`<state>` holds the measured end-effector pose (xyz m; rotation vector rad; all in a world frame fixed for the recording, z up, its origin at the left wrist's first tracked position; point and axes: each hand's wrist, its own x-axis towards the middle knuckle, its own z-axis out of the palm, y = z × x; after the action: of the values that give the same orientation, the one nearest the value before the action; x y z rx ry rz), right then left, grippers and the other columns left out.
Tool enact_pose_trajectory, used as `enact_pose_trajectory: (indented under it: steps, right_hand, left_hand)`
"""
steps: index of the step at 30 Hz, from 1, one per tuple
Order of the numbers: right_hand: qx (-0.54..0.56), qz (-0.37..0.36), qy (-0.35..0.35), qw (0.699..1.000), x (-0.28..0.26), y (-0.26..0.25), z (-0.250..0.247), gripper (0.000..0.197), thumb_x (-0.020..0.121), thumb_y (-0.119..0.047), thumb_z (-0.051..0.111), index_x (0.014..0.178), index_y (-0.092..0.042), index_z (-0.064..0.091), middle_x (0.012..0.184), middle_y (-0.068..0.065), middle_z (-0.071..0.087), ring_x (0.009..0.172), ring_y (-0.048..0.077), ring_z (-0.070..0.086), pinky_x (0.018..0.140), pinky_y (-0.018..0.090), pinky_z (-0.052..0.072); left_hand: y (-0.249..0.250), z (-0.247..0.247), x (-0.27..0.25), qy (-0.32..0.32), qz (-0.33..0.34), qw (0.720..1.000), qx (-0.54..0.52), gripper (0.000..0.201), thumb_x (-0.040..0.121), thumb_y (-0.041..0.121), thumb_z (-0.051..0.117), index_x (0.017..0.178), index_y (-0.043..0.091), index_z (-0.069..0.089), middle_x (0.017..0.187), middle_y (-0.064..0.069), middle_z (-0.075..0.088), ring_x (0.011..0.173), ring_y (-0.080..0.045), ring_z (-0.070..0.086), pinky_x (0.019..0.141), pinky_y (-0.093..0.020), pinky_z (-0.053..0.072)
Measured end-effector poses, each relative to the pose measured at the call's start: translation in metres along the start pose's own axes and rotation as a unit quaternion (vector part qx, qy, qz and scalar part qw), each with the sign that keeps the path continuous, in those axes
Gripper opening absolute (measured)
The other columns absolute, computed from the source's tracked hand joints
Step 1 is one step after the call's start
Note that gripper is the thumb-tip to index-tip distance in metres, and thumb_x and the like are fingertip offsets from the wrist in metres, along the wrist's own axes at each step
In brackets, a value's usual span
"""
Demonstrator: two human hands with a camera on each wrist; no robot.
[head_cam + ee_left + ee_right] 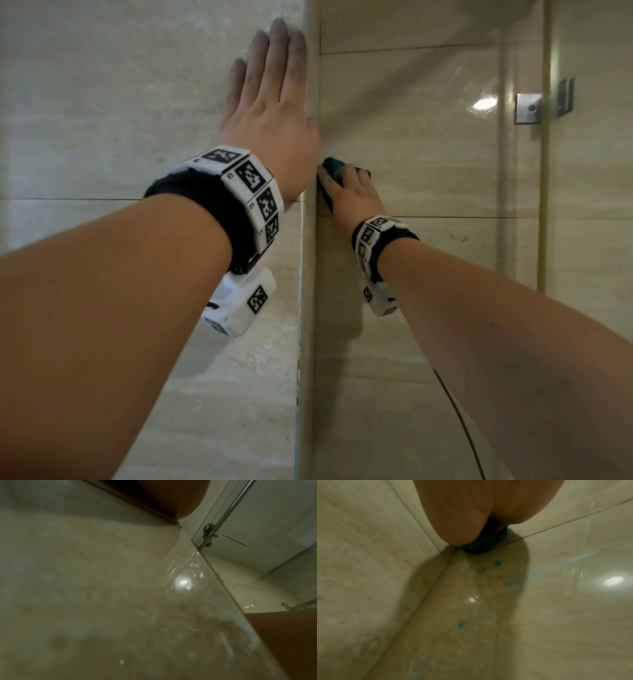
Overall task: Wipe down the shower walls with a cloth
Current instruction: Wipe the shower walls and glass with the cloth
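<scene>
My left hand (270,75) lies flat, fingers straight, on the beige tiled wall (120,102) at the left, right beside the outer corner edge (310,274). Past that edge, my right hand (342,186) holds a bunched blue cloth (331,165) against the recessed tiled wall (411,154), close to the corner. The cloth peeks out above and between the fingers. In the right wrist view the cloth (477,547) sits squeezed under the palm where the tile joints meet. Small blue specks (497,563) dot the glossy tile below it.
A metal hinge bracket (529,108) and a glass panel stand at the right of the recess. A thin dark cable (459,418) hangs below my right forearm. The left wrist view shows a metal support bar (228,507) with a clamp overhead.
</scene>
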<state>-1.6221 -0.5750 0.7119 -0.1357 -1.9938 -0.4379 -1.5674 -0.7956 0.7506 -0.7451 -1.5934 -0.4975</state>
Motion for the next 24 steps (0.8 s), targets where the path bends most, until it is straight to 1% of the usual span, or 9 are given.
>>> enact_pose_trajectory:
  steps: [3, 6, 9, 12, 15, 17, 19, 21, 24]
  right_hand:
    - [0.000, -0.029, -0.015, 0.999, -0.012, 0.014, -0.002, 0.070, 0.100, -0.007, 0.045, 0.163, -0.027, 0.023, 0.143, 0.014, 0.038, 0.123, 0.037, 0.038, 0.110, 0.044, 0.038]
    - [0.010, -0.009, -0.018, 1.000, -0.024, 0.037, -0.011, 0.073, 0.098, -0.006, 0.050, 0.162, -0.032, 0.024, 0.142, 0.012, 0.037, 0.126, 0.035, 0.036, 0.111, 0.043, 0.037]
    - [0.031, 0.049, -0.012, 0.998, -0.040, 0.073, -0.025, 0.070, 0.102, -0.008, 0.048, 0.160, -0.038, 0.024, 0.146, 0.007, 0.033, 0.132, 0.034, 0.031, 0.116, 0.041, 0.031]
    - [0.050, 0.112, 0.004, 0.993, -0.058, 0.113, -0.043, 0.067, 0.102, -0.011, 0.047, 0.159, -0.038, 0.026, 0.146, 0.005, 0.032, 0.132, 0.032, 0.031, 0.117, 0.039, 0.026]
    - [0.079, 0.184, 0.012, 0.980, -0.079, 0.145, -0.063, 0.062, 0.103, -0.010, 0.045, 0.157, -0.036, 0.029, 0.148, 0.007, 0.030, 0.134, 0.034, 0.032, 0.119, 0.043, 0.027]
    - [0.093, 0.232, 0.024, 0.968, -0.090, 0.162, -0.070, 0.062, 0.102, -0.008, 0.045, 0.157, -0.032, 0.030, 0.150, 0.010, 0.029, 0.136, 0.037, 0.031, 0.120, 0.046, 0.028]
    - [0.054, 0.262, 0.031, 0.963, -0.099, 0.170, -0.070, 0.071, 0.098, -0.001, 0.044, 0.160, -0.030, 0.027, 0.151, 0.013, 0.026, 0.135, 0.040, 0.031, 0.118, 0.045, 0.028]
    - [0.058, 0.294, 0.043, 0.953, -0.104, 0.173, -0.063, 0.074, 0.095, 0.002, 0.043, 0.161, -0.029, 0.027, 0.149, 0.014, 0.027, 0.130, 0.041, 0.034, 0.114, 0.044, 0.031]
    - [0.093, 0.360, 0.102, 0.923, -0.106, 0.159, -0.051, 0.067, 0.098, -0.003, 0.043, 0.160, -0.027, 0.033, 0.145, 0.017, 0.031, 0.126, 0.042, 0.037, 0.112, 0.042, 0.034]
  left_hand:
    - [0.000, 0.000, 0.000, -0.005, 0.000, 1.000, -0.005, 0.078, 0.100, 0.026, 0.033, 0.166, 0.014, -0.007, 0.174, -0.006, -0.012, 0.160, -0.020, -0.012, 0.131, -0.044, -0.003]
    - [-0.001, 0.000, -0.001, -0.001, -0.002, 1.000, -0.006, 0.078, 0.100, 0.026, 0.034, 0.166, 0.014, -0.007, 0.174, -0.006, -0.011, 0.161, -0.020, -0.011, 0.131, -0.044, -0.003]
    - [-0.001, 0.000, -0.001, 0.000, -0.001, 1.000, -0.009, 0.078, 0.100, 0.027, 0.034, 0.166, 0.014, -0.006, 0.175, -0.006, -0.011, 0.161, -0.021, -0.010, 0.131, -0.044, -0.002]
    - [0.000, -0.001, -0.001, 0.000, -0.001, 1.000, -0.011, 0.078, 0.100, 0.025, 0.035, 0.166, 0.013, -0.004, 0.175, -0.007, -0.010, 0.161, -0.022, -0.010, 0.131, -0.044, -0.003]
    - [0.002, -0.001, -0.001, 0.000, -0.004, 1.000, -0.016, 0.077, 0.100, 0.024, 0.035, 0.166, 0.012, -0.004, 0.174, -0.008, -0.010, 0.161, -0.022, -0.010, 0.131, -0.044, -0.003]
    - [0.003, -0.001, -0.002, 0.003, -0.006, 1.000, -0.016, 0.077, 0.100, 0.023, 0.035, 0.166, 0.012, -0.003, 0.175, -0.008, -0.009, 0.161, -0.023, -0.009, 0.131, -0.044, -0.003]
    - [0.003, 0.000, -0.003, 0.003, -0.008, 1.000, -0.017, 0.078, 0.099, 0.023, 0.035, 0.166, 0.012, -0.003, 0.175, -0.009, -0.009, 0.161, -0.023, -0.009, 0.131, -0.044, -0.003]
    - [0.003, 0.001, -0.005, 0.006, -0.009, 1.000, -0.015, 0.078, 0.099, 0.024, 0.035, 0.166, 0.012, -0.003, 0.175, -0.009, -0.008, 0.161, -0.023, -0.009, 0.131, -0.044, -0.002]
    - [0.006, 0.002, -0.008, 0.015, -0.006, 1.000, -0.012, 0.076, 0.102, 0.025, 0.035, 0.166, 0.011, -0.002, 0.175, -0.010, -0.006, 0.161, -0.024, -0.007, 0.131, -0.044, -0.002]
